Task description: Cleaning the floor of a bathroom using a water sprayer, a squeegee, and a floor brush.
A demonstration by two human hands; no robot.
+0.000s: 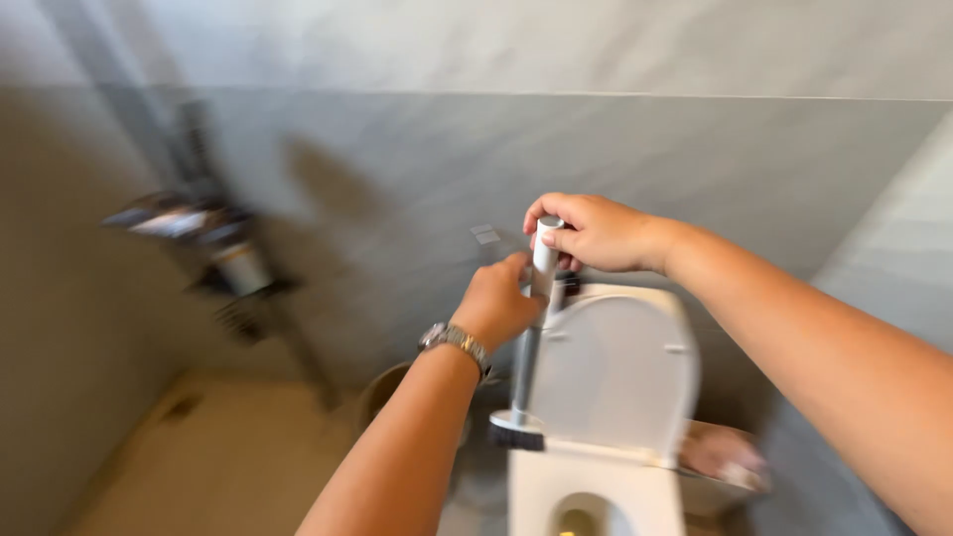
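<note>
Brush handle (537,288) upright in both hands, beside raised toilet lid (615,372).

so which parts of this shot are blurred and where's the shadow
Head view: the rack at left is badly motion-smeared, the toilet lid softly so; both hands on the brush handle are sharper; a soft shadow falls on the wall.

The shelf (213,243) on the wall is smeared by motion blur. The toilet bowl (586,511) is cut off at the bottom edge. The left hand (501,303) hides part of the brush handle (526,367).
</note>
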